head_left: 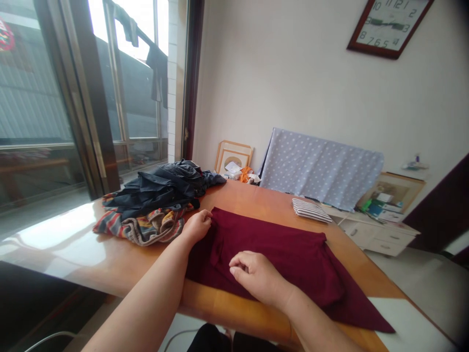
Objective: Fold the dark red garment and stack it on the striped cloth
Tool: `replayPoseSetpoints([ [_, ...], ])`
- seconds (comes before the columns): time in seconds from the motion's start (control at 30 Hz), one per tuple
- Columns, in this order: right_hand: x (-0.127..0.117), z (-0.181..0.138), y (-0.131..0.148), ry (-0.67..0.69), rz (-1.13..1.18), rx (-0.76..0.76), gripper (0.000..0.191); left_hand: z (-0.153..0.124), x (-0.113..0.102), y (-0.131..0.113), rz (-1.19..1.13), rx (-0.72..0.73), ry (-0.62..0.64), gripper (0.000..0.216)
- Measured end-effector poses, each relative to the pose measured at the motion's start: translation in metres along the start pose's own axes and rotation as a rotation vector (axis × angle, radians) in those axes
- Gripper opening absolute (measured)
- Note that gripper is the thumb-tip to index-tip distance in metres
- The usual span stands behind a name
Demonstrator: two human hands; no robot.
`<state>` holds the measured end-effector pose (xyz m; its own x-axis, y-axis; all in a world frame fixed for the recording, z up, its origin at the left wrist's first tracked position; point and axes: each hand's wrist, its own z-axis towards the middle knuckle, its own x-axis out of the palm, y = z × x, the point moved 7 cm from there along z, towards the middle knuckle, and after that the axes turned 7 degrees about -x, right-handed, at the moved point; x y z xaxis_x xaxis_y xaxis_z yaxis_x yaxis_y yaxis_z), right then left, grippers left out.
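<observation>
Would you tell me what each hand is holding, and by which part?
The left hand pinches the maroon garment at its far left corner; the right hand pinches its middle.

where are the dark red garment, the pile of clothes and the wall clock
dark red garment (293,254), head view, flat middle
pile of clothes (157,193), head view, dark top layer
wall clock (388,22), head view, white face
</observation>
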<state>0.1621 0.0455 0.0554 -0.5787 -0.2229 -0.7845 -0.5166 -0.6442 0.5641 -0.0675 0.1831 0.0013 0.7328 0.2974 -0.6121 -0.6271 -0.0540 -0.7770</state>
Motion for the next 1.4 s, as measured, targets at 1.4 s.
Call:
replayPoseSetpoints([
  [1.4, 0.034, 0.002, -0.024, 0.250, -0.242, 0.079, 0.070, -0.006, -0.006, -0.010, 0.151, -0.013, -0.032, 0.019],
])
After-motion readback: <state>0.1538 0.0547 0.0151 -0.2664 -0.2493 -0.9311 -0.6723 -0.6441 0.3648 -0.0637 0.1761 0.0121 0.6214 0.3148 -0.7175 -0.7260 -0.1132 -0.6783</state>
